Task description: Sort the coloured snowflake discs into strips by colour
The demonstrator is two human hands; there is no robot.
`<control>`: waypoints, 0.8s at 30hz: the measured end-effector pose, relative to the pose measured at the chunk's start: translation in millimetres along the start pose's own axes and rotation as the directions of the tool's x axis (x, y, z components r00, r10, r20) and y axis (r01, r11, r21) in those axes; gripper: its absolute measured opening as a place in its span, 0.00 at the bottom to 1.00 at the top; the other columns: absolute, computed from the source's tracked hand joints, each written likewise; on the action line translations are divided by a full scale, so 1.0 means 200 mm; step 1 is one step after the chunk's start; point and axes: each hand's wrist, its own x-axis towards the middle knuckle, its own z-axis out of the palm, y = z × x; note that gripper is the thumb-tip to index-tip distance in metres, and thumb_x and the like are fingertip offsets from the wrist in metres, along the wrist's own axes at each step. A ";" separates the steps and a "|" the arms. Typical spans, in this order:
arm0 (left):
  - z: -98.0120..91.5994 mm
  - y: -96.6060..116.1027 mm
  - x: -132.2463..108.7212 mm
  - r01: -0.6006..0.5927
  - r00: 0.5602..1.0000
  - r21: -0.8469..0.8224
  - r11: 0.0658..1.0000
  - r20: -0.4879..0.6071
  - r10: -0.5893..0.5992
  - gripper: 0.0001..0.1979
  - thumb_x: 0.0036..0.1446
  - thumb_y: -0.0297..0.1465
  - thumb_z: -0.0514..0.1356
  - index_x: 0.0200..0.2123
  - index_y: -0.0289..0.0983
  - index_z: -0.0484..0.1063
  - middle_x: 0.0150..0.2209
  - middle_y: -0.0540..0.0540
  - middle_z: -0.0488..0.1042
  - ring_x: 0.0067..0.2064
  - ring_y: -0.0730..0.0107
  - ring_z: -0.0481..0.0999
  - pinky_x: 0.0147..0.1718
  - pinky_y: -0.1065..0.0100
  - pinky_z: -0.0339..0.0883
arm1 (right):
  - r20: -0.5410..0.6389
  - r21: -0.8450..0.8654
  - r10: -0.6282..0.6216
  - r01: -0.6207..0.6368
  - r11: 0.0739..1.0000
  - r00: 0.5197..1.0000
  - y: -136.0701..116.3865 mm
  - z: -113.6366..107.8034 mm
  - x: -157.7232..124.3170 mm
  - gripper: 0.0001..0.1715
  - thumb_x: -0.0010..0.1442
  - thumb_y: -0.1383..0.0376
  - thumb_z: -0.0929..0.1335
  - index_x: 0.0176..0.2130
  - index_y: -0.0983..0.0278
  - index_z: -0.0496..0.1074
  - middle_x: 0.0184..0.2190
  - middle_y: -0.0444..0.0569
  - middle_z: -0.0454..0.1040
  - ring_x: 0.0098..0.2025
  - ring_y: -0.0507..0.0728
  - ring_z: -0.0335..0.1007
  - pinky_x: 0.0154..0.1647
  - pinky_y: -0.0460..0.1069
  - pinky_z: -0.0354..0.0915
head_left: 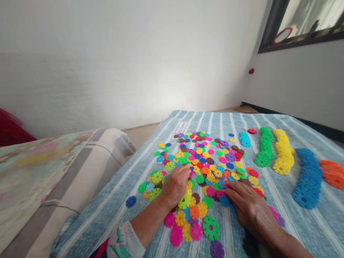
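Note:
A spread of several flat, flower-shaped plastic discs (pixel 204 161) in many colours lies on a blue striped cloth (pixel 123 222). My left hand (pixel 175 185) rests knuckles-up on the pile's near left side, fingers curled down onto the discs; what they pinch is hidden. My right hand (pixel 248 206) lies flat on the near right side of the pile, fingers stretched toward a pink disc (pixel 219 193) and a blue one. A large green disc (pixel 211 227) lies between my wrists.
Sorted rows of discs lie at the right: a green row (pixel 264 147), a yellow row (pixel 282 150), a blue row (pixel 307 177), an orange row (pixel 333 173), a short cyan row (pixel 244 139). A folded blanket (pixel 67 179) lies at the left. White walls stand behind.

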 end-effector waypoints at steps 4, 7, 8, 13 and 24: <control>-0.02 0.00 0.00 0.061 0.998 0.052 0.997 0.005 -0.061 0.10 0.58 0.22 0.50 0.33 0.36 0.70 0.33 0.44 0.75 0.39 0.66 0.75 0.40 0.65 0.72 | 0.010 -0.047 0.048 -0.047 0.998 0.999 0.04 0.03 -0.04 0.16 0.64 0.69 0.59 0.42 0.65 0.74 0.42 0.56 0.74 0.46 0.62 0.70 0.47 0.59 0.67; -0.03 0.00 0.00 0.101 0.995 0.094 0.990 0.012 -0.102 0.11 0.58 0.22 0.49 0.33 0.36 0.70 0.32 0.43 0.75 0.39 0.65 0.75 0.40 0.64 0.72 | 0.024 -0.076 0.084 -0.081 0.994 0.996 0.06 0.05 -0.06 0.16 0.64 0.68 0.59 0.43 0.66 0.74 0.42 0.56 0.74 0.46 0.62 0.70 0.47 0.59 0.67; -0.04 0.00 0.00 0.121 0.992 0.108 0.987 0.016 -0.123 0.11 0.58 0.22 0.49 0.33 0.35 0.70 0.33 0.43 0.75 0.39 0.65 0.75 0.40 0.64 0.71 | 0.021 -0.083 0.087 -0.085 0.993 0.996 0.07 0.05 -0.06 0.16 0.64 0.67 0.58 0.43 0.66 0.74 0.42 0.56 0.74 0.46 0.62 0.70 0.47 0.59 0.67; -0.05 -0.01 0.00 0.229 0.971 0.190 0.955 0.022 -0.237 0.09 0.57 0.22 0.51 0.34 0.37 0.69 0.34 0.44 0.74 0.40 0.64 0.74 0.40 0.65 0.69 | -0.046 -0.055 0.017 -0.019 0.998 0.999 0.04 0.02 -0.04 0.15 0.64 0.66 0.60 0.40 0.64 0.75 0.42 0.55 0.75 0.46 0.61 0.71 0.47 0.59 0.67; -0.07 0.01 0.01 0.207 0.974 0.187 0.960 0.049 -0.220 0.06 0.54 0.23 0.54 0.31 0.37 0.70 0.35 0.44 0.74 0.41 0.61 0.72 0.42 0.60 0.68 | -0.024 -0.028 -0.066 0.065 0.997 0.998 0.00 0.02 -0.02 0.14 0.64 0.62 0.62 0.41 0.64 0.74 0.42 0.54 0.76 0.47 0.63 0.70 0.49 0.61 0.64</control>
